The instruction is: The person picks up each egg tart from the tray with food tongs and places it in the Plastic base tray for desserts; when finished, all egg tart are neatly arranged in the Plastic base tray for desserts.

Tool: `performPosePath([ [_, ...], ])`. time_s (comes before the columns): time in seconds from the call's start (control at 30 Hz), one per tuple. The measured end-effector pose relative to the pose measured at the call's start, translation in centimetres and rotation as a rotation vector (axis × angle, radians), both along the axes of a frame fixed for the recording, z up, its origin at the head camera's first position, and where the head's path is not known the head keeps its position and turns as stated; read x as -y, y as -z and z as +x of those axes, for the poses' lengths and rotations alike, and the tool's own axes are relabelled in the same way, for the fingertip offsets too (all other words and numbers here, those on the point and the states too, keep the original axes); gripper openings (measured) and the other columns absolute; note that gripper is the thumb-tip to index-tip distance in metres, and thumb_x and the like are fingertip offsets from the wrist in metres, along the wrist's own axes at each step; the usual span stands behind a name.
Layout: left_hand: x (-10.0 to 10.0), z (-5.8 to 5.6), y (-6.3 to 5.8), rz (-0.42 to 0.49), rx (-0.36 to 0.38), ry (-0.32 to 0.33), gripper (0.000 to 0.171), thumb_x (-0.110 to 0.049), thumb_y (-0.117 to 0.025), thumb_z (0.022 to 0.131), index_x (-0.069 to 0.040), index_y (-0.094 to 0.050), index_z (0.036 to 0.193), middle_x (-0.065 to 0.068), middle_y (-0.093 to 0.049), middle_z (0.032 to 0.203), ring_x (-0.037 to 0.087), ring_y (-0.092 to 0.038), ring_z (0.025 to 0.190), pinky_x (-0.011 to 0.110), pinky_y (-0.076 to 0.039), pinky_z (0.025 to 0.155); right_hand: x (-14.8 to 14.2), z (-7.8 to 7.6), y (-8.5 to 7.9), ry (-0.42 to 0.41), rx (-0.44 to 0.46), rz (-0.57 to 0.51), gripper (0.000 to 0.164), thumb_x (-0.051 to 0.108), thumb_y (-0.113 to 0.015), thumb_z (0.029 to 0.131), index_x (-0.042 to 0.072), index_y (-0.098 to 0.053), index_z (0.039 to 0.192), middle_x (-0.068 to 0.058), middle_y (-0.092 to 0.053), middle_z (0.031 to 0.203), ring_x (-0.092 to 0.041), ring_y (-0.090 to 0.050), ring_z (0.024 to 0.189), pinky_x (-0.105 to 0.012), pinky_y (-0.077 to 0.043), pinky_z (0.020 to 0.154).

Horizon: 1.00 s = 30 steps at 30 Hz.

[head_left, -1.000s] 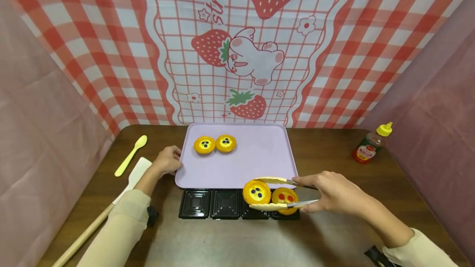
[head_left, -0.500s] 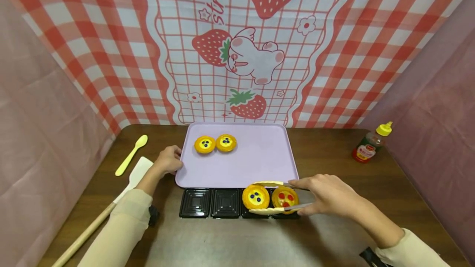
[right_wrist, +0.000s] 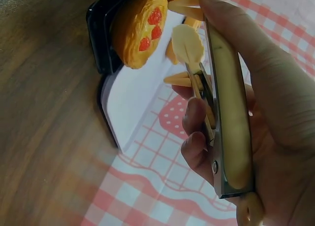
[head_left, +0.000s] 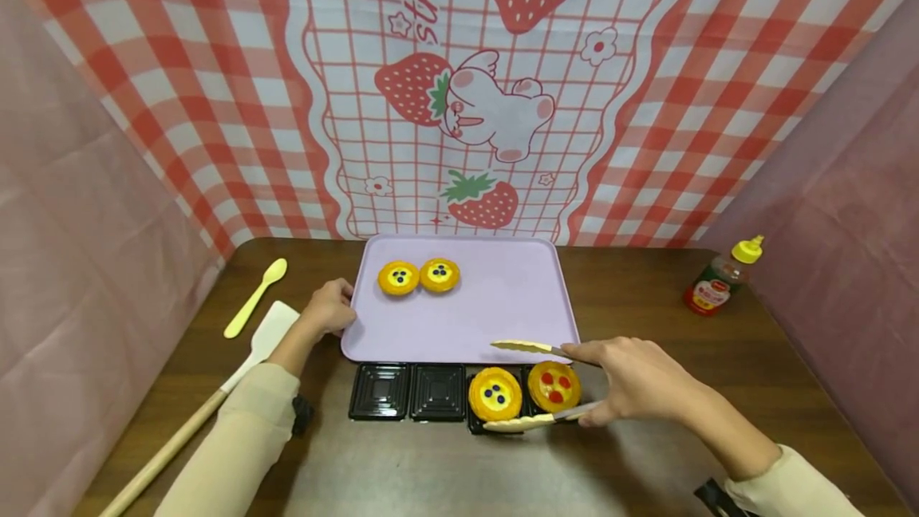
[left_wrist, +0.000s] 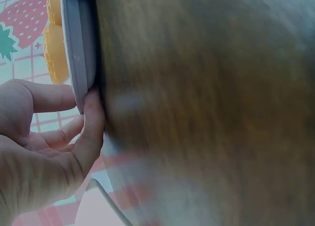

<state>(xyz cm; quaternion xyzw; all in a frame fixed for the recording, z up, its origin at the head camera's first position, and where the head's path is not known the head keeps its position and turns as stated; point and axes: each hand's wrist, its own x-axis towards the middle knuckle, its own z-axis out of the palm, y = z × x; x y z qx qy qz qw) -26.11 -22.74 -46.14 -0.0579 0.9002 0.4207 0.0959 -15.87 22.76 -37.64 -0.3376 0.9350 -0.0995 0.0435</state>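
Observation:
My right hand holds a pair of tongs with cream scalloped tips. The tips are spread apart, one behind and one in front of an egg tart with blueberries, which sits in the third black square holder. Beside it, a tart with red berry pieces fills the rightmost holder. At the lilac tray, my left hand pinches the left rim between thumb and fingers, as the left wrist view shows. Two more blueberry tarts lie side by side on the tray's left part.
Two black holders without tarts stand left in the row. A yellow spoon and a white spatula with a wooden handle lie at the left. A sauce bottle with a yellow cap stands at the right, near a checked cloth backdrop.
The blueberry tart has come down into the third holder, and the tongs have opened around it. That holder has shifted slightly toward the front. My left hand stays at the tray rim.

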Motion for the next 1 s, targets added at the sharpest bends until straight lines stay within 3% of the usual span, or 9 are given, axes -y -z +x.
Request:
performPosePath([
  [0.37,0.0,0.1,-0.1,0.002,0.005,-0.007,0.042,0.009,-0.055,0.071,0.01,-0.051,0.113,0.028,-0.063,0.098,0.03,-0.062,0.076,0.037,-0.058,0.05,-0.3,-0.2,0.0,0.023,-0.009,0.003,0.086,0.062,-0.084,0.062,0.017,-0.065,0.132,0.0,-0.07,0.119,-0.02,-0.068,0.098,-0.041,-0.057,0.068],
  [0.6,0.0,0.1,-0.1,0.008,0.007,-0.011,0.043,0.009,-0.055,0.071,0.01,-0.051,0.114,0.028,-0.063,0.099,0.03,-0.062,0.075,0.037,-0.058,0.05,-0.7,-0.1,-0.7,0.001,0.001,-0.041,0.087,0.068,-0.081,0.064,0.016,-0.065,0.132,0.002,-0.07,0.119,-0.019,-0.067,0.102,-0.044,-0.057,0.075],
  [0.8,-0.1,0.1,0.1,0.014,-0.003,-0.004,0.042,0.009,-0.055,0.07,0.01,-0.051,0.112,0.028,-0.064,0.098,0.03,-0.062,0.075,0.037,-0.058,0.05,-1.2,0.0,-1.7,0.038,0.016,-0.07,0.093,0.072,-0.079,0.062,0.013,-0.063,0.133,0.002,-0.07,0.116,-0.016,-0.065,0.098,-0.043,-0.056,0.078],
  [1.0,0.1,0.0,0.3,0.012,-0.012,-0.006,0.042,0.009,-0.055,0.07,0.01,-0.052,0.111,0.027,-0.064,0.096,0.03,-0.062,0.075,0.036,-0.058,0.049,-1.0,-1.3,-2.6,0.015,-0.006,-0.127,0.091,0.067,-0.081,0.064,0.008,-0.063,0.131,0.0,-0.069,0.118,-0.01,-0.062,0.094,-0.039,-0.055,0.079],
])
